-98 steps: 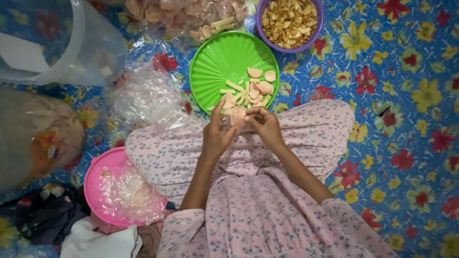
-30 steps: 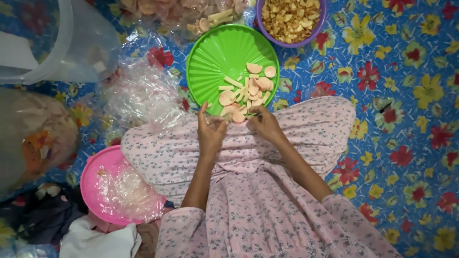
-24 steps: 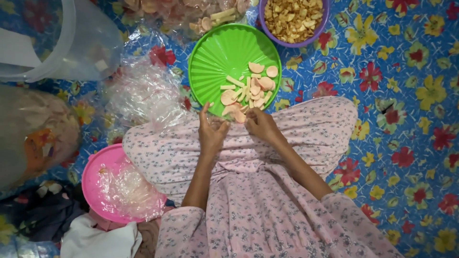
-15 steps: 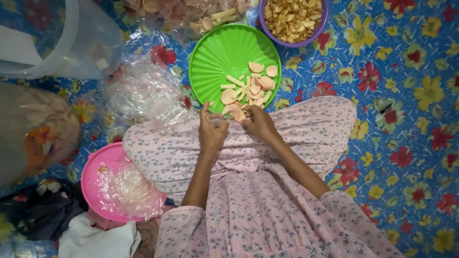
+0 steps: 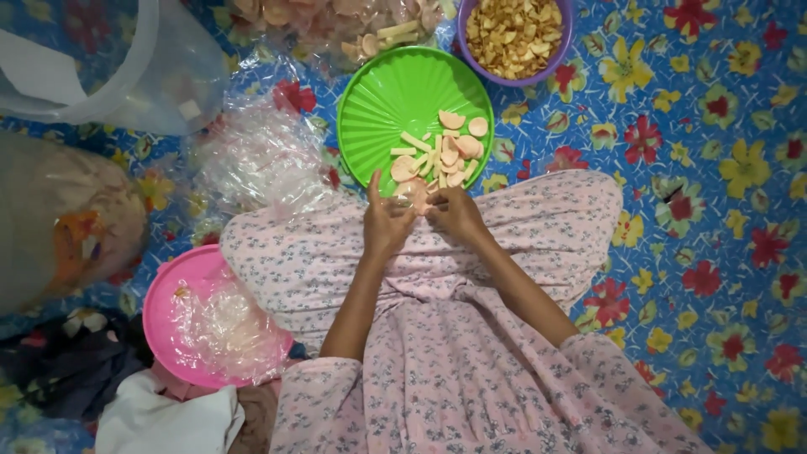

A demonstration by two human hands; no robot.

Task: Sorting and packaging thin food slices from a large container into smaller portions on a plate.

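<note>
She sits on the floor in a pale pink flowered dress (image 5: 471,370), both hands brought together over her lap at the near edge of a green ribbed plate (image 5: 395,92). The left hand (image 5: 387,223) and the right hand (image 5: 456,214) meet fingertip to fingertip, and between them sits a pale pinkish slice (image 5: 414,195) — both sets of fingers are pinched onto it, the left index finger pointing up along its side. How tightly they press I cannot tell from here.

On the plate, just beyond the hands, lies a small heap of cut pieces (image 5: 441,151) — round slices and thin sticks, cream and pinkish in colour, gathered on the plate's right half. The left half of the plate is bare.

Past the plate, a purple bowl (image 5: 565,38) holds yellowish dried chips. Beside it, at the top edge, a clear plastic bag (image 5: 336,21) is full of more pale slices. To the left of the plate lies crumpled clear plastic wrap (image 5: 261,155), and further left a large translucent bucket (image 5: 109,59) lies on its side.

By her left knee is a pink plate (image 5: 172,294) with more clear plastic bunched on it. Everything rests on a blue floor mat (image 5: 714,168) printed with red and yellow flowers.
</note>
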